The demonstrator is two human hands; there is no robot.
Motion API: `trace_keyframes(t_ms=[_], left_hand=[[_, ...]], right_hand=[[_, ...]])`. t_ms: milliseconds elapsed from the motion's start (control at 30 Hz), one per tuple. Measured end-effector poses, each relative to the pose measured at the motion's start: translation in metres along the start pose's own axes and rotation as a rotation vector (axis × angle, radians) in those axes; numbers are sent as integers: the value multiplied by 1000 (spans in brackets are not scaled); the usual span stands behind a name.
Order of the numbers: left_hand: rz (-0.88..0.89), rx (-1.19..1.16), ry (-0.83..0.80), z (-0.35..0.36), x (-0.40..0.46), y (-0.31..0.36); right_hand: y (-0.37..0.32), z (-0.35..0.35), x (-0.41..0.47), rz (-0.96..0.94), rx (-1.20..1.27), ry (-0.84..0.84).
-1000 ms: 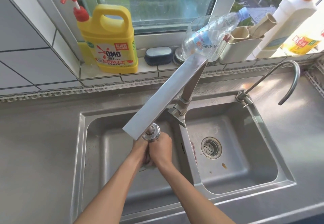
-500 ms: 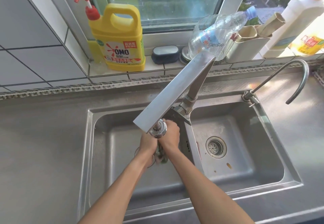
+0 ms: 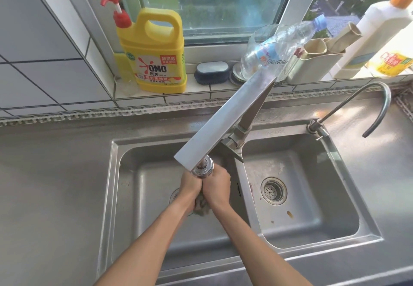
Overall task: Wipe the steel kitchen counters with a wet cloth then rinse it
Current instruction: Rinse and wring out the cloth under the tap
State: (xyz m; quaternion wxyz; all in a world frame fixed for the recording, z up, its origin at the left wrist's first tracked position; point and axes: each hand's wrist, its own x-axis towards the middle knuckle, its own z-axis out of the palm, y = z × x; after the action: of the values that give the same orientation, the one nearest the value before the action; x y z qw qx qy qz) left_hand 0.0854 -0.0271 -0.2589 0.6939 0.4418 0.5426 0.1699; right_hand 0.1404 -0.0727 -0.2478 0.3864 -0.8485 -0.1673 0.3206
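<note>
Both my hands are over the left basin (image 3: 143, 196) of a steel double sink, right under the spout head of the flat steel faucet (image 3: 223, 120). My left hand (image 3: 190, 186) and my right hand (image 3: 218, 188) are pressed together, fingers closed around a bunched greyish cloth (image 3: 201, 207). Only a small wad of the cloth shows below my wrists; the rest is hidden inside my hands. I cannot make out water running. The steel counter (image 3: 51, 185) spreads left and right of the sink.
The right basin (image 3: 312, 207) has a drain strainer (image 3: 273, 190) and a few crumbs. A thin curved second tap (image 3: 357, 104) stands at the back right. On the windowsill sit a yellow detergent jug (image 3: 154, 55), a dark brush (image 3: 212, 72), a clear plastic bottle (image 3: 283, 46) and a white bottle (image 3: 375, 35).
My hands have kept working the cloth under the spout, shifting slightly between frames. The view has drifted a little, so everything sits further right and lower in frame.
</note>
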Motion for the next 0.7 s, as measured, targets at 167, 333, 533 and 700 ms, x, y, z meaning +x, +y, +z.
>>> trace_keyframes(t_ms=[167, 333, 533, 700], left_hand=[[2, -45, 8, -1, -1, 2], [-14, -34, 15, -7, 3, 3], [-35, -23, -11, -8, 1, 4], [4, 84, 14, -11, 5, -2]], right_hand=[[-9, -1, 3, -35, -16, -18], [-10, 2, 4, -16, -30, 10], [-16, 2, 9, -51, -51, -13], [0, 5, -3, -18, 11, -24]])
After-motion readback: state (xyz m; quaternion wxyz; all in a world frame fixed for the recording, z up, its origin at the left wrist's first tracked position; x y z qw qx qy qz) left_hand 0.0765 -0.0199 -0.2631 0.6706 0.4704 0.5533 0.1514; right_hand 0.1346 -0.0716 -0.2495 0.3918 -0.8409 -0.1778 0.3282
